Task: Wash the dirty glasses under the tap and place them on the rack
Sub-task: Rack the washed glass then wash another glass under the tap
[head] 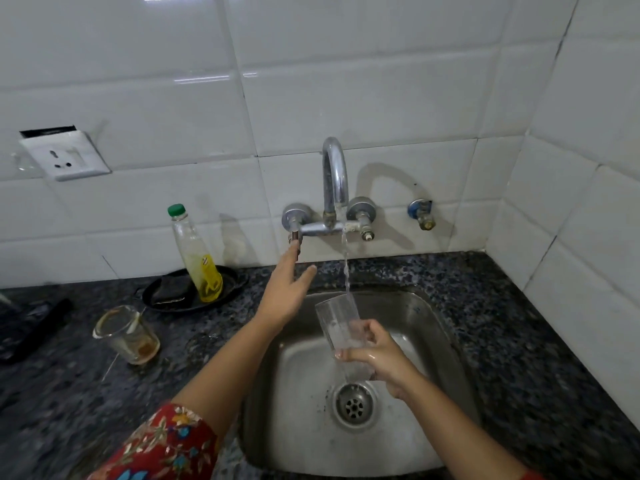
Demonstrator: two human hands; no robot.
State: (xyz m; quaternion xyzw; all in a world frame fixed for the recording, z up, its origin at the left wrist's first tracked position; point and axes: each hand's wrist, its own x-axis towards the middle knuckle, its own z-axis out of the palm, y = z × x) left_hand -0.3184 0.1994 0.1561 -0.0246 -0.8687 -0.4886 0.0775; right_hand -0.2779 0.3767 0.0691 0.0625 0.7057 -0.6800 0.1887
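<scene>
**Clear glass under running tap, steel sink**

Head view only. Steel sink [429, 327] set in a dark speckled granite counter [519, 341], white tiled wall [311, 98] behind. Wall-mounted chrome tap [335, 174] is running; thin stream of water [345, 261] drops straight into the mouth of a tall clear glass [337, 327].

Right hand [377, 355] holds that glass over the sink basin, above the drain [354, 406]. Fingers wrapped around the lower half of the glass, thumb on the near side, hand looks wet. Glass tilted, rim up toward the stream.

Left hand [285, 292] reaches up to the left tap handle [295, 235]. Fingers loosely spread, holding nothing; one fingertip is at or touching the handle's underside, cannot tell if there is firm contact. Red floral sleeve [162, 448] on the left arm, bottom of frame.

Left of the sink on the counter: a second dirty glass [128, 336], upright, brownish residue at the bottom, well apart from the sink. Behind it a black dish [228, 275] with a dark scrub pad [171, 289] and a leaning plastic bottle [195, 254] of yellow liquid, green cap. Wall socket [65, 155] upper left. Small valve [422, 214] on the wall right of the tap. Dark blurred object at far left edge, cannot identify.
</scene>
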